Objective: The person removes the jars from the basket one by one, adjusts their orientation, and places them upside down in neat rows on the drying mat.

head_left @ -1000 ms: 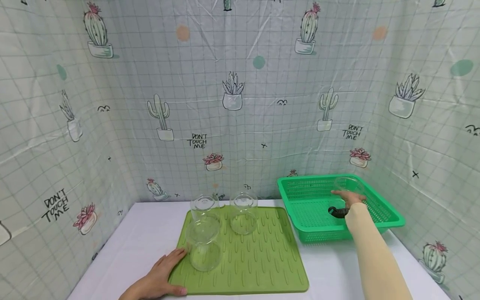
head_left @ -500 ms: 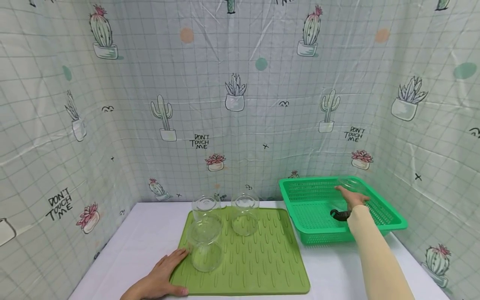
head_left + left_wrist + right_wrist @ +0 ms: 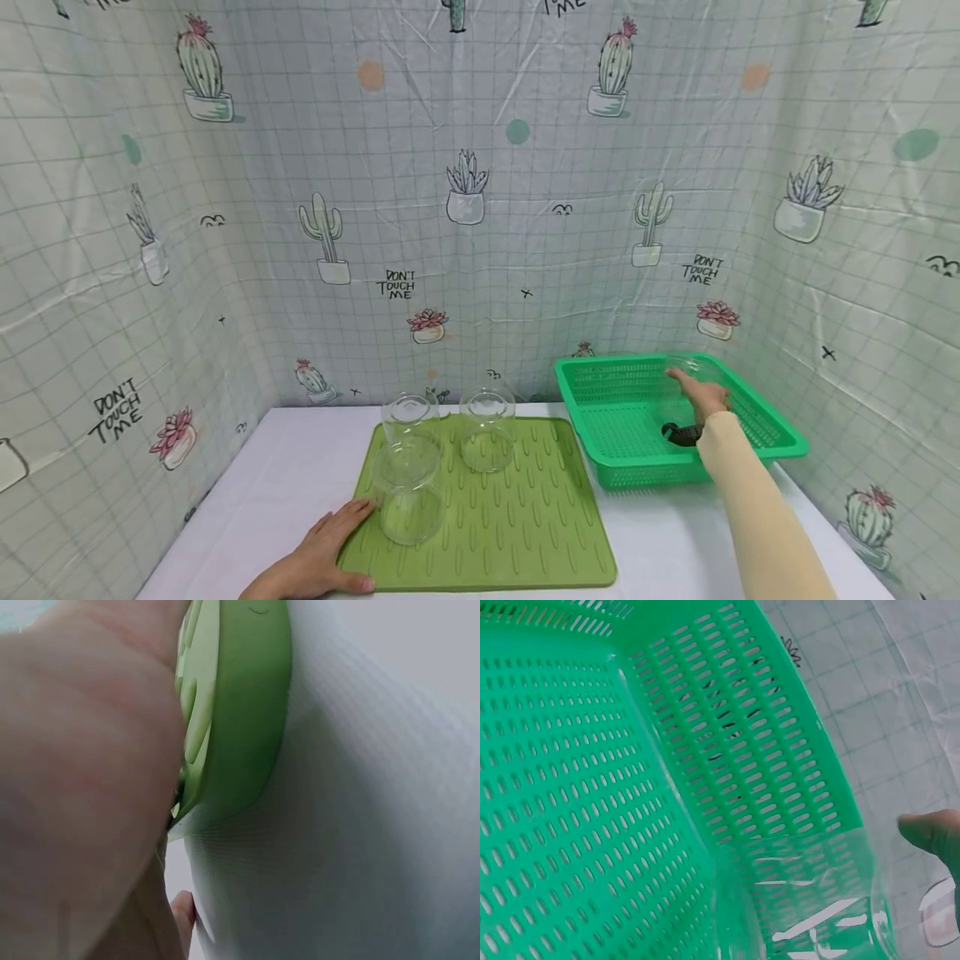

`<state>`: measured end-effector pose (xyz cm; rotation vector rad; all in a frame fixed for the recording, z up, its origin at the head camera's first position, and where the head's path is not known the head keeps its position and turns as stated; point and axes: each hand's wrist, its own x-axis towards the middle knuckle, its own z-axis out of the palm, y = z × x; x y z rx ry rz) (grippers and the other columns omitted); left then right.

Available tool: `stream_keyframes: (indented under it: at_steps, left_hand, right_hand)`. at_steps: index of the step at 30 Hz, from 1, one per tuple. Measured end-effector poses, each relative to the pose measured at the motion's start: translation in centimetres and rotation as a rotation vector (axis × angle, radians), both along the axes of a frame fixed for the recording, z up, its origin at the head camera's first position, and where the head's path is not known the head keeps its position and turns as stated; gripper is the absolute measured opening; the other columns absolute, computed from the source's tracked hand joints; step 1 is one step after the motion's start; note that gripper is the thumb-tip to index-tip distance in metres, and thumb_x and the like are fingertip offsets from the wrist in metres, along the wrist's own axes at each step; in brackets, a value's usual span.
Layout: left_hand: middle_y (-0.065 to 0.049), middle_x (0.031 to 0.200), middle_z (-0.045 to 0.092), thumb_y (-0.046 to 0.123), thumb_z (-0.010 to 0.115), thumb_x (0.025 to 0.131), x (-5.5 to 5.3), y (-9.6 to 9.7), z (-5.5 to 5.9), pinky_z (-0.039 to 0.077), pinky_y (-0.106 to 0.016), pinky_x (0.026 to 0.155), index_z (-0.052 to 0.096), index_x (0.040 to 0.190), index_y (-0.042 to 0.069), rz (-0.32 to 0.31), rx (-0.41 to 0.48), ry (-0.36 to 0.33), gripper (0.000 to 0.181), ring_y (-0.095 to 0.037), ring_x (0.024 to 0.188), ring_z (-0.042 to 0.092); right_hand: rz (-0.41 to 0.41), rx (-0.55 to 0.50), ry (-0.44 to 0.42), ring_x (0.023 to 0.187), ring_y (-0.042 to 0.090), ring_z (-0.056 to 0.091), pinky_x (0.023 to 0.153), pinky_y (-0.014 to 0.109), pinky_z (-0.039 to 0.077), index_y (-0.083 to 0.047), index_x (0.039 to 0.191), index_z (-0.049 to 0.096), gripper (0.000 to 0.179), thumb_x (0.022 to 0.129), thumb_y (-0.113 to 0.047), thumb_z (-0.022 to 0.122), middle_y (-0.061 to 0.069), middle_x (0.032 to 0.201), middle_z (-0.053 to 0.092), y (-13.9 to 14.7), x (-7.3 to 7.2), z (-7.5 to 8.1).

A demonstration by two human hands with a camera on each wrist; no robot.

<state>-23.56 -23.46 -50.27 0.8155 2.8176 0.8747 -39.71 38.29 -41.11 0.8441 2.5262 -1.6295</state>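
Note:
My left hand [image 3: 318, 550] rests at the near left corner of a green ribbed mat [image 3: 525, 533], fingers spread along its left edge and thumb at the front. In the left wrist view the palm lies close to the mat's thick rim [image 3: 247, 712]. Three clear cups stand on the mat: a near-left cup [image 3: 408, 500], a back-left cup [image 3: 410, 417] and a back-right cup [image 3: 487, 429]. Over the green basket [image 3: 607, 467], my right hand [image 3: 703, 396] grips another clear cup [image 3: 810, 900], tilted. Its thumb [image 3: 934, 832] shows; the other fingers are mostly hidden.
The perforated basket stands at the right rear of the white table [image 3: 262, 467], beside the mat. A cactus-print curtain [image 3: 517, 208] encloses the back and both sides. A black strap-like object [image 3: 681, 433] sits by my right wrist.
The right hand has turned slightly over the basket, and the cup in its grip has tilted and dipped a little. The left hand and the cups on the mat stay put.

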Motion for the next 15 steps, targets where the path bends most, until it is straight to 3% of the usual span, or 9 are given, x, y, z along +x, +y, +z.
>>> stream_keyframes:
  at_steps: [2,5,7,9,15]
  left_hand:
    - [-0.025,0.151,0.034,0.049,0.078,0.075,0.2,0.0,-0.1,0.016,-0.054,0.109,0.033,0.147,-0.002,0.008,-0.004,0.029,0.099,-0.052,0.136,0.029]
    - [-0.024,0.151,0.034,0.049,0.078,0.074,0.3,0.0,0.0,0.014,-0.051,0.107,0.034,0.147,-0.001,0.016,0.002,0.045,0.099,-0.051,0.136,0.029]
    - [-0.024,0.151,0.034,0.049,0.078,0.073,0.3,0.1,0.2,0.015,-0.057,0.106,0.034,0.147,-0.001,0.019,0.008,0.034,0.099,-0.051,0.136,0.029]
    - [-0.025,0.151,0.033,0.047,0.078,0.074,0.3,0.1,0.3,0.016,-0.063,0.106,0.034,0.147,-0.002,0.016,0.016,0.018,0.099,-0.051,0.137,0.028]
    - [-0.026,0.151,0.033,0.047,0.078,0.074,0.3,0.1,0.3,0.017,-0.070,0.105,0.033,0.147,-0.002,0.006,0.014,0.006,0.099,-0.052,0.136,0.027]
  right_hand:
    - [0.023,0.000,0.011,0.142,0.053,-0.012,0.117,0.061,0.013,0.011,0.140,-0.032,0.118,0.090,-0.060,0.047,0.037,0.149,-0.028,0.1,0.0,0.3]
    - [0.066,0.026,0.026,0.143,0.051,0.005,0.115,0.058,0.024,0.014,0.145,-0.020,0.115,0.089,-0.059,0.051,0.037,0.153,-0.013,0.0,0.2,0.9]
    - [0.110,0.053,0.035,0.142,0.050,0.015,0.114,0.058,0.028,0.014,0.147,-0.011,0.113,0.089,-0.057,0.054,0.037,0.154,-0.003,0.0,0.3,1.5]
    - [0.161,0.075,0.048,0.142,0.050,0.017,0.113,0.057,0.030,0.014,0.148,-0.006,0.113,0.088,-0.056,0.058,0.036,0.154,0.003,-0.1,0.4,2.0]
    - [0.292,0.131,0.059,0.141,0.053,0.010,0.114,0.061,0.024,0.014,0.146,-0.014,0.116,0.088,-0.051,0.063,0.038,0.153,-0.002,-0.6,0.7,3.4]
